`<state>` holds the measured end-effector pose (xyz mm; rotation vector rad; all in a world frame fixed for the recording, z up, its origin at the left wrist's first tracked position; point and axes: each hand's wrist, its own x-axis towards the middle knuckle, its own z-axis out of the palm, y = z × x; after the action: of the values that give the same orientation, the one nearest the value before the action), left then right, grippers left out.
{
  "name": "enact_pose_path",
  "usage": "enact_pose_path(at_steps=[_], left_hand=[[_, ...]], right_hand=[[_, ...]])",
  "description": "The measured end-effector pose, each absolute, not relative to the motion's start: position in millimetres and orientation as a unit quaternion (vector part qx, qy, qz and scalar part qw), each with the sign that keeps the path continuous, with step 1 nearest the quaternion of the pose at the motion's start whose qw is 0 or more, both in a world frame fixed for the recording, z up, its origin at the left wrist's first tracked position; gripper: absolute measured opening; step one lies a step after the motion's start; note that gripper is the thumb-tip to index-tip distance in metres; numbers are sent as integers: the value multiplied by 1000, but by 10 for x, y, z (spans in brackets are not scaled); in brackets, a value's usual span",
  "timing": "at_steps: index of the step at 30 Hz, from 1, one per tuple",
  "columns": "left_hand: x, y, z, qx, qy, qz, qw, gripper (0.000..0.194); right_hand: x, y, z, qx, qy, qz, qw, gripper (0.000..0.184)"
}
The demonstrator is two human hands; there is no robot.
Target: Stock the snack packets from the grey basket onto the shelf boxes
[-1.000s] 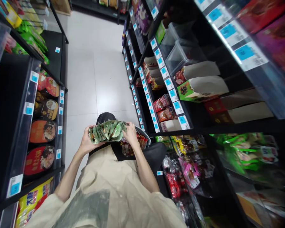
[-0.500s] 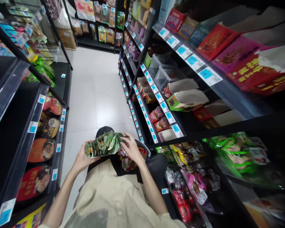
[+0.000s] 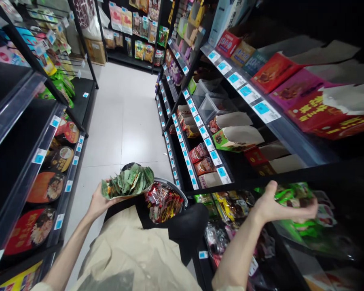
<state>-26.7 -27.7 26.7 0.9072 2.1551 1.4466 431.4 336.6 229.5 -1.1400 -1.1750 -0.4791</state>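
My left hand [image 3: 97, 203] grips the left end of an open carton packed with thin green snack packets [image 3: 130, 180], held in front of my body. My right hand [image 3: 274, 208] is stretched out to the right, thumb raised and apart from the fingers. It is over green snack bags [image 3: 300, 196] on the lower shelf; whether the fingertips touch them I cannot tell. Close to the carton, beside my knee, stands a round dark bucket with red and brown snack packets [image 3: 164, 202] in it.
Shelving with open snack boxes [image 3: 315, 105] and price tags [image 3: 242, 87] rises on the right. Round instant-food bowls [image 3: 45, 186] line the left shelf. Between them a tiled aisle [image 3: 124, 109] runs to a back rack with hanging bags [image 3: 121, 18].
My right hand has left the green packets in the carton and moved far right to the lower shelf. The carton has shifted slightly left in my left hand, showing more of the bucket.
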Motion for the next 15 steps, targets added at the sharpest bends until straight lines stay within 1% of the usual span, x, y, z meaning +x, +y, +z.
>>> enact_pose_path(at_steps=[6,9,11,13,15], left_hand=[[-303,123,326,317,756,545,176,101],[-369,469,341,335,738,558,178,103],[-409,752,344,346,728,562,187,102],[-440,1072,339,356,717,566,199,99],[-458,1421,326,360,703,575,214,98]], right_hand=[[4127,3451,2239,-466,-513,-187,696,93],[4129,3407,2156,-455,-510,-193,704,89],[4116,3314,2016,-453,-499,-189,714,77],[4073,3137,1763,-455,-493,-165,723,57],[4020,2868,1381,-449,-525,-128,712,35]])
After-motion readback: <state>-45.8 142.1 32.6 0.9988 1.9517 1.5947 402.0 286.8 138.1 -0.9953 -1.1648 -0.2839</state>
